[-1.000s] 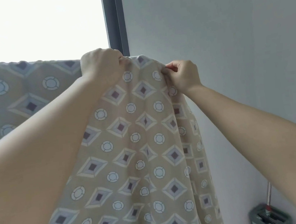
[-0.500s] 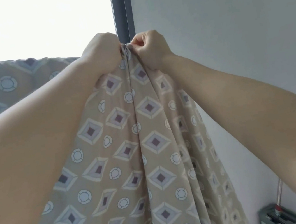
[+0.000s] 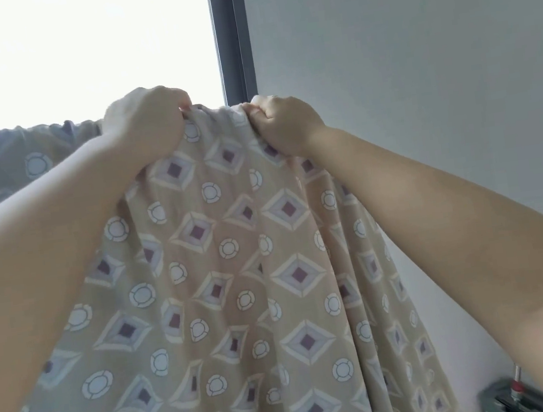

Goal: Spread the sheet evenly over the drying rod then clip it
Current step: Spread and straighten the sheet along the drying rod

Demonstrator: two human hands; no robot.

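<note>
Pinching the top fold of the sheet (image 3: 236, 262) in 2 closed fists, the left hand (image 3: 145, 125) and right hand (image 3: 287, 124) sit close together where it drapes over the hidden rod, so the bunched pleats between them want drawing apart sideways, gently, before clipping.

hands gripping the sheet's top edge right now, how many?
2. The left hand is clenched on the sheet at its top fold, left of the window frame; the right hand grips the same fold just right of it. No clips visible.
</note>
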